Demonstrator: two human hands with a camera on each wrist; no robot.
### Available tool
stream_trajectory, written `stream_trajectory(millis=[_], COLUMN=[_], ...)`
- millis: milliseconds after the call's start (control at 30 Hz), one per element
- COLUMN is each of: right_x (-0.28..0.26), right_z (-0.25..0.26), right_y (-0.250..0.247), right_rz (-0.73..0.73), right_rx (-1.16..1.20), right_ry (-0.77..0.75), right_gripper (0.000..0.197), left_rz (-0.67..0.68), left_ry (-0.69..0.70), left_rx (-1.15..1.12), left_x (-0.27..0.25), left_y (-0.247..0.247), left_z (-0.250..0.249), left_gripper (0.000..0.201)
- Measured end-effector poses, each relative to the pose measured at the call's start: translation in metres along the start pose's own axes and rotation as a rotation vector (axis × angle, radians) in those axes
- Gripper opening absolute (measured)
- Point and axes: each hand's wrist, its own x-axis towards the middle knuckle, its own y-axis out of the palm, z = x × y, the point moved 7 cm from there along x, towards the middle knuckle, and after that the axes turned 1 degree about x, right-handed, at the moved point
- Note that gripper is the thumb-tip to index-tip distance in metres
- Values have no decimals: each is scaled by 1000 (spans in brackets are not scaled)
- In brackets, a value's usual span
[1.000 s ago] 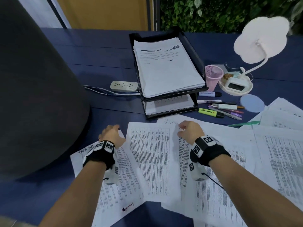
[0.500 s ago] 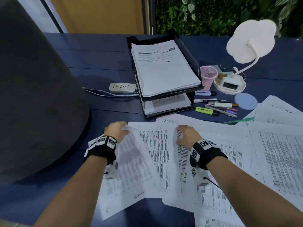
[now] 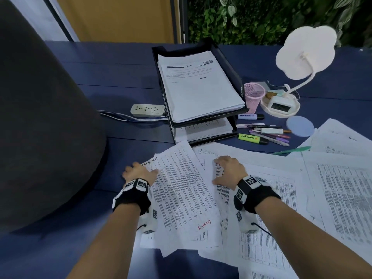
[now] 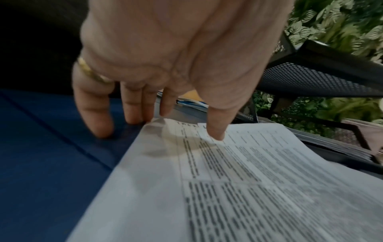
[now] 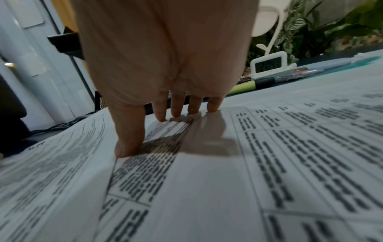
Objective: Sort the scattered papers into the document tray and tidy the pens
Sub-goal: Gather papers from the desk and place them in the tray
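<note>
Dark blue plank tabletop (image 3: 120, 77) strewn with white printed paper sheets (image 3: 332, 188); black two-tier mesh document tray (image 3: 231, 63) stacked, seen behind sheets. Loose pens and highlighters (image 3: 267, 135) laid right of tray, beside pink mesh cup (image 3: 254, 95). Green leaf wall (image 3: 261, 17) seen behind. Left hand (image 3: 138, 171) spread, thumb pressed on tilted sheet (image 3: 181, 188), nothing gripped. Right hand (image 3: 229, 171) flat, fingertips pressed on sheets.

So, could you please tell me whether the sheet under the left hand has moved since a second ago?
Yes. The sheet has slid rightward, now overlapping its neighbour, its top corner nearer the document tray.
</note>
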Motion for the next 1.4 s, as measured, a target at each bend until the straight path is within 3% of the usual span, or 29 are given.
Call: stream_trajectory(millis=[67, 133, 233, 300, 400, 667, 833, 933, 1067, 1167, 1267, 1333, 1400], right_x=[1, 0, -1, -1, -2, -5, -8, -9, -12, -16, -18, -21, -23], right_z=[1, 0, -3, -5, -5, -3, -3, -4, -12, -17, -1, 11, 18], right_y=[1, 0, -1, 0, 3, 5, 3, 3, -5, -17, -22, -35, -56], right_rz=[-5, 0, 27, 35, 41, 118, 118, 108, 2, -146, -116, -158, -263], right_rx=[-8, 14, 54, 83, 108, 14, 33, 91, 472, 912, 1244, 1319, 1337], right_ry=[11, 25, 42, 39, 39, 4, -6, -13, 61, 121, 85, 45, -2], right_gripper=[84, 90, 95, 103, 116, 106, 104, 107, 115, 99, 48, 28, 23], left_rz=[-26, 15, 9, -71, -13, 76, 170, 122, 124, 178, 175, 126, 42], left_ry=[64, 152, 225, 152, 37, 33, 57, 102, 244, 313, 365, 416, 469], left_rx=[-89, -385, -620, -505, -272, -103, -287, -524, -918, -1135, -1362, -1436, -1474], left_x=[-3, -6, -11, -13, -20, -29, -29, -38, -49, -52, -60, -67, -75], left_y=[3, 6, 4, 5, 12, 20, 23, 22, 9, -9, -37, -59, -80], left_z=[-10, -26, -38, -30, -24, -38, -35, -33, -25, -25, -39, -53, -64], left_gripper=[78, 68, 72, 80, 91, 81, 47, 40, 37, 36, 36, 32, 26])
